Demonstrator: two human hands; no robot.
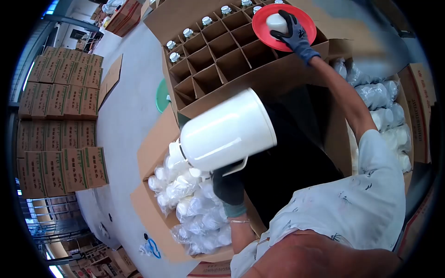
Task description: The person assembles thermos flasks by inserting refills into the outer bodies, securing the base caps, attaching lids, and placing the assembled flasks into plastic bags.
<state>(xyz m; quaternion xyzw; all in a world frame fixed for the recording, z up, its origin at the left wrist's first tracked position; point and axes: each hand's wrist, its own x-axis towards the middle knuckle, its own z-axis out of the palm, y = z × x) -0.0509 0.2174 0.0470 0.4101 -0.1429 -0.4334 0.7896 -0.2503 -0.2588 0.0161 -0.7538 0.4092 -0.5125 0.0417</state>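
Note:
My left hand, in a dark glove, is closed round the handle of a large white jug, which lies tilted over the bagged items. My right hand, gloved in grey, has its fingers curled over a rounded white object on a red plate-like disc. The disc is above the far right corner of a divided cardboard box. Clear bottles with white caps stand in several compartments along its far side; nearer compartments hold none.
Plastic-wrapped white items fill an open box at lower left, and more wrapped items fill a box at right. A green basin is on the floor. Stacked cartons stand at far left.

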